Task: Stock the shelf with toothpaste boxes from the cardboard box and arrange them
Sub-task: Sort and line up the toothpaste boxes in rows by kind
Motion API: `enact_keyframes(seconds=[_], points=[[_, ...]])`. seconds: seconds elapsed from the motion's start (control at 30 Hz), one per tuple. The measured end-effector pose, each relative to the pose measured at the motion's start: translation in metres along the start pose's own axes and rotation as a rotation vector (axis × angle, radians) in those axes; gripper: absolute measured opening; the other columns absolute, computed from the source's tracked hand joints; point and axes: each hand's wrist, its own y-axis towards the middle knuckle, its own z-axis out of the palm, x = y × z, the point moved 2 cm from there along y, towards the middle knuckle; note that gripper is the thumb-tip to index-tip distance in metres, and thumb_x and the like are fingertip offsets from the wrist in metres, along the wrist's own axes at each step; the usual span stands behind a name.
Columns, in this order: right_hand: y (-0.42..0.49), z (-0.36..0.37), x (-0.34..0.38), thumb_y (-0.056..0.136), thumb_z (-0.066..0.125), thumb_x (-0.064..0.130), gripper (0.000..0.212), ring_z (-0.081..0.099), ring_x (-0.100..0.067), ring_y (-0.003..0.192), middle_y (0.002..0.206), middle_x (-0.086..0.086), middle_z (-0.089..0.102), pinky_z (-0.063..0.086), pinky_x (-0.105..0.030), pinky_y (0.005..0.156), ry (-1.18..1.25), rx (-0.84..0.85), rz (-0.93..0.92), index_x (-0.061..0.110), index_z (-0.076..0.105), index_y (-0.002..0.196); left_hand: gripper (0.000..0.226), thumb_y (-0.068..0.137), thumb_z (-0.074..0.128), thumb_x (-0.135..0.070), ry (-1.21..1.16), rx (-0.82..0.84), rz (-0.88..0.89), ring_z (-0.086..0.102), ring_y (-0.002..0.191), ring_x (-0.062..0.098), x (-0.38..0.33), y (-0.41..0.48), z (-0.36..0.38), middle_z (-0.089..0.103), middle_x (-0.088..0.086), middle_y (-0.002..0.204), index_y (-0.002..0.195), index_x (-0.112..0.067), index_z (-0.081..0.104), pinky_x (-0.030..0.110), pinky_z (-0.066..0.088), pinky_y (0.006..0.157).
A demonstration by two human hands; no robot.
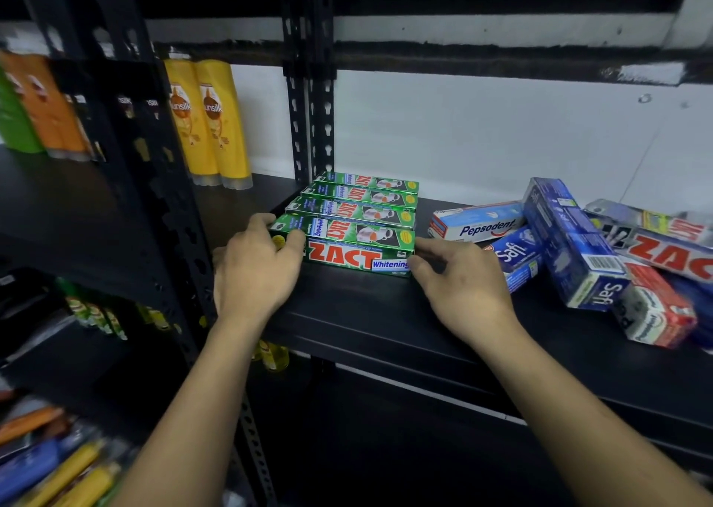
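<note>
Several green ZACT toothpaste boxes lie side by side in a neat row on the black shelf (pixel 366 313), running front to back. My left hand (pixel 256 267) grips the left end of the front green ZACT box (pixel 355 250). My right hand (pixel 461 282) touches that box's right end with its fingertips. To the right lies a loose heap: a white Pepsodent box (pixel 476 223), blue Safi boxes (pixel 571 244), a silver ZACT box (pixel 663 252) and a red and white Pepsodent box (pixel 656 313). The cardboard box is out of view.
A black perforated upright (pixel 308 82) stands just behind the green row. Yellow Sunsilk bottles (pixel 210 120) and orange and green bottles (pixel 34 109) fill the left bay. Lower shelves at the left hold more bottles and tubes. A white wall backs the shelf.
</note>
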Motion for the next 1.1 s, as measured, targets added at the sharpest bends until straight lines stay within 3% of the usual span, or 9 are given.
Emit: enact_keyframes(seconds=[0.17,1.1], points=[[0.001,0.0,0.0,0.095,0.06,0.034,0.027,0.062,-0.01,0.106,0.109,0.015,0.072,0.046,-0.024,0.083,0.004,0.005,0.007,0.034,0.068,0.121,0.052,0.093,0.048,-0.049,0.006,-0.003,0.009,0.057,0.113,0.035,0.0,-0.001,0.0,0.066,0.01,0.119,0.136,-0.02,0.05,0.043,0.044,0.094],[0.004,0.003,-0.003,0.095,0.058,0.042,0.034,0.055,-0.019,0.119,0.121,0.006,0.069,0.046,-0.029,0.091,-0.06,0.008,0.012,0.039,0.062,0.128,0.049,0.096,0.044,-0.045,0.039,-0.019,0.078,0.057,0.109,0.038,0.009,0.007,0.006,0.066,0.014,0.117,0.136,-0.018,0.048,0.049,0.041,0.098]])
